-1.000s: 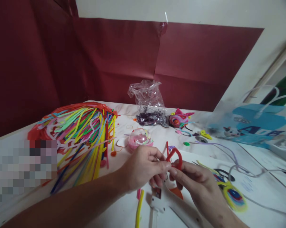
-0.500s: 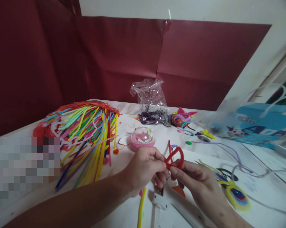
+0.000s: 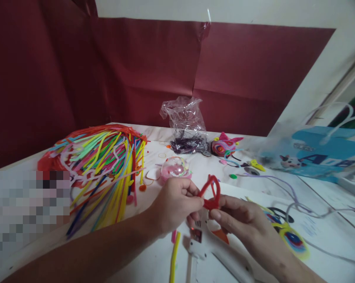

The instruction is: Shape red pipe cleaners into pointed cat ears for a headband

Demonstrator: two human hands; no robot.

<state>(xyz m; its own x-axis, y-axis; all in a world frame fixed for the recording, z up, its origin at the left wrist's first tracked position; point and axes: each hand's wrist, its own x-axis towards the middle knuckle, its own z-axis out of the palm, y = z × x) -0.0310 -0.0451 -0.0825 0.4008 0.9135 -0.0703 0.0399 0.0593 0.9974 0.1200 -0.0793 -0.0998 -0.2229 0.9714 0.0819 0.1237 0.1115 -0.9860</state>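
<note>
So on the far left there's a big spread of colourful fuzzy stems (image 3: 107, 157) spilling out of a red plastic bag (image 3: 44, 161) onto the marbled counter (image 3: 152, 147). Next over, a little orange disc (image 3: 142, 188), then a loose yellow stem (image 3: 174, 259) down at the front and a clear dome with a pink base (image 3: 175, 169) further back. The left hand (image 3: 176, 206) is just in front of that dome, pinching one side of a bent red stem (image 3: 218, 190). Behind it all is a crinkly clear bag (image 3: 187, 125) with dark stuff inside. A white gun-shaped tool (image 3: 199, 249) lies under the hands, and the red stem is up above it, looped, right between them. Past a pink spiky figure (image 3: 223, 147) at the back, the right hand (image 3: 240, 220) has the loop's other side by the fingertips. Then a yellow-edged fuzzy piece (image 3: 293, 241) with a blue middle, and finally a blue-printed carrier bag (image 3: 324, 155).
</note>
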